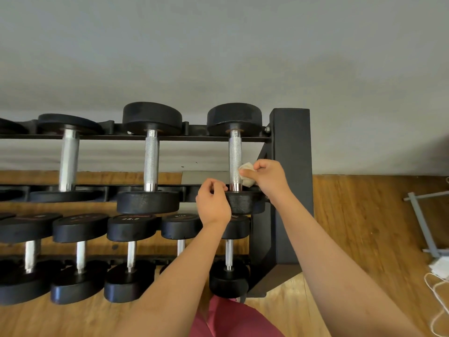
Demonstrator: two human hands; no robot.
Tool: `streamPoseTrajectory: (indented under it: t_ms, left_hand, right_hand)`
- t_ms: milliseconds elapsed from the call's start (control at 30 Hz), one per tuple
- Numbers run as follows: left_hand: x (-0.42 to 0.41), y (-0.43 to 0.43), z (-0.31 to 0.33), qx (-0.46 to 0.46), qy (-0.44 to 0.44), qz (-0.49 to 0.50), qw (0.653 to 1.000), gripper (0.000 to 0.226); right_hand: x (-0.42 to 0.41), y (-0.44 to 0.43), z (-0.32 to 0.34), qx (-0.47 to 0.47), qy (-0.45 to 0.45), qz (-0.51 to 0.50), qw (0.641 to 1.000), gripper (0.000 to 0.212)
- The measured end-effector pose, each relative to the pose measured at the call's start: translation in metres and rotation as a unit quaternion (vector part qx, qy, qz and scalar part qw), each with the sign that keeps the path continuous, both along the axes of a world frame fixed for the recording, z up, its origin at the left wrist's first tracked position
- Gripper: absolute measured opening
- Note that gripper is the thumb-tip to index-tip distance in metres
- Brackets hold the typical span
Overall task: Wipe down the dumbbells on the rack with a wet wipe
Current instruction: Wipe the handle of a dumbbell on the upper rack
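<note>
Grey wall (218,45) fills everything above the rack (289,142), plain and matt; plank floor (364,215) of warm wood grain runs under and to the right of it. Only the rack's right end shows: a black square post and two tiers of rails, the left stretch cut off by the frame edge. On its lower tier sits a row of small dumbbells (131,251) with round black heads and smooth steel bars; my left forearm hides part of two of them, and the numbers on their heads are too blurred to read surely. On its upper tier are three bigger ones with pebbled black heads. The end dumbbell (235,156), next to the post, has a knurled silver handle. My left hand (212,203) covers part of its near head, fingers curled at the rim; I cannot tell whether they grip. My right hand (267,177) pinches a crumpled white wipe (246,175) and presses it against the right side of that handle, near its lower end. Right of the rack, white cords (437,288) lie on the floor, partly cut off.
</note>
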State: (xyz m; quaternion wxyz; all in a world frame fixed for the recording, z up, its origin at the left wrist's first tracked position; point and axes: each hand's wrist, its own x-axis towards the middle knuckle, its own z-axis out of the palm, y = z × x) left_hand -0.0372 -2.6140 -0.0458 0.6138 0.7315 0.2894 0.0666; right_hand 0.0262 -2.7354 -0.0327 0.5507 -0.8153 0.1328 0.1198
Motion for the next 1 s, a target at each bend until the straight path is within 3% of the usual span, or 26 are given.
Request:
streamPoseTrajectory:
  t_ms: [100,200,300,433,600,800,933,1000]
  left_hand:
    - [0.0,0.0,0.001,0.006,0.005,-0.007,1.0,0.027]
    - [0.001,0.001,0.002,0.011,0.011,-0.014,1.0,0.027]
    - [0.001,0.001,0.002,0.021,0.022,-0.014,0.999,0.026]
    - [0.001,0.001,0.001,0.024,0.021,-0.017,0.999,0.026]
    - [0.002,0.001,-0.001,0.019,0.02,-0.02,0.999,0.026]
    - [0.001,0.001,-0.001,0.019,0.01,-0.018,1.0,0.026]
    - [0.001,0.001,0.0,0.019,0.011,-0.014,1.0,0.026]
    - [0.0,0.001,0.001,0.019,0.017,-0.016,1.0,0.027]
  right_hand:
    - [-0.009,-0.001,0.003,-0.023,0.025,0.065,0.997,0.03]
    - [-0.016,-0.004,0.012,-0.035,0.031,0.125,0.991,0.047]
    - [-0.02,-0.008,0.011,-0.039,0.021,0.13,0.991,0.051]
    - [-0.018,-0.005,0.008,-0.032,0.039,0.112,0.992,0.017]
    - [-0.009,0.002,0.011,-0.076,0.076,0.134,0.985,0.035]
    - [-0.005,-0.006,0.007,-0.096,0.05,0.091,0.99,0.021]
    - [-0.005,0.004,0.008,-0.12,0.075,0.132,0.981,0.035]
    - [-0.003,0.005,0.011,-0.123,0.083,0.128,0.981,0.032]
